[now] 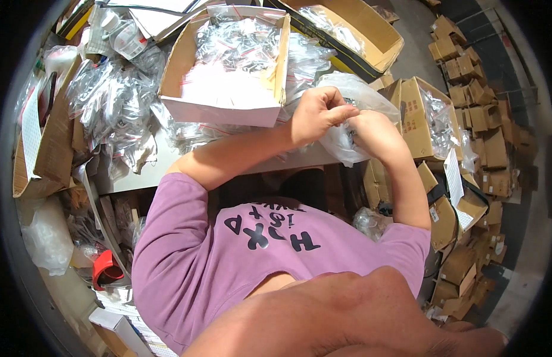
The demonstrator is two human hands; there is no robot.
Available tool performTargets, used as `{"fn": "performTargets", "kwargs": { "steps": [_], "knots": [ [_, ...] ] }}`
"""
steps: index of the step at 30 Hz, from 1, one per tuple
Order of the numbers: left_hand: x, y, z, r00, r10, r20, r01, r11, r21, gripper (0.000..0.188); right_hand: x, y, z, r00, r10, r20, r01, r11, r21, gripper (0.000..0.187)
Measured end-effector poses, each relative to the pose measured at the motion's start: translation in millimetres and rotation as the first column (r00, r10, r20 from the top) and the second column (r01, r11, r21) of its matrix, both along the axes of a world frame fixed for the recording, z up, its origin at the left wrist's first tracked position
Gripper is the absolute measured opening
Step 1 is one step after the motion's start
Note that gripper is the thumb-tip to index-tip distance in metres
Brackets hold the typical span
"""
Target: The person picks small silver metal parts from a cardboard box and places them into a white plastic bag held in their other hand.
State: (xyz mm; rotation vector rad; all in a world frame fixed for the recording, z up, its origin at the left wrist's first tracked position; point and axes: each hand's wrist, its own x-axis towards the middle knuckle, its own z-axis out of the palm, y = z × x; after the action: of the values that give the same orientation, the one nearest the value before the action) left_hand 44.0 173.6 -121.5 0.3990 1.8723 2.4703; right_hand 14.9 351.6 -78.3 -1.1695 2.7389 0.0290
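Observation:
My left hand and my right hand meet above the table's right part, thumbs and fingertips close together. Fingers of the left are curled in a pinch. Those of the right are bent inward and partly hidden. Whatever they grip is too small or too covered to make out. Around and beneath them spreads a large translucent plastic bag, with small dark bits showing through it. To the left of my hands stands an open cardboard box filled with small zip bags of metal-looking parts.
Heaped clear bags of parts cover the table's left, near a plastic bottle. An open carton lies at the back. At right stands a carton of bagged parts, with stacked cardboard boxes beyond. A red object sits lower left.

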Motion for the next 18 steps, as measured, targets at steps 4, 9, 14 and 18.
{"fn": "performTargets", "kwargs": {
  "steps": [4, 9, 14, 18],
  "knots": [
    [-4, 8, -5, 0.962, 0.134, -0.238, -0.126, 0.991, 0.049, 0.015, 4, -6, 1, 0.999, -0.020, -0.041, 0.023, 0.998, 0.063, 0.016],
    [2, 3, 1, 0.999, 0.000, -0.042, 0.002, 0.999, 0.048, 0.016, 8, 3, -2, 0.990, 0.089, -0.111, -0.103, 0.987, -0.122, 0.007],
    [1, -3, -1, 0.998, -0.020, -0.052, 0.018, 0.999, -0.040, 0.015, 12, -5, 6, 0.994, 0.075, -0.084, -0.081, 0.994, -0.073, 0.008],
    [-3, 2, 2, 0.980, 0.059, -0.191, -0.070, 0.996, -0.050, 0.013, 6, 1, -1, 0.994, 0.075, -0.075, -0.078, 0.996, -0.045, 0.006]
  ]
}}
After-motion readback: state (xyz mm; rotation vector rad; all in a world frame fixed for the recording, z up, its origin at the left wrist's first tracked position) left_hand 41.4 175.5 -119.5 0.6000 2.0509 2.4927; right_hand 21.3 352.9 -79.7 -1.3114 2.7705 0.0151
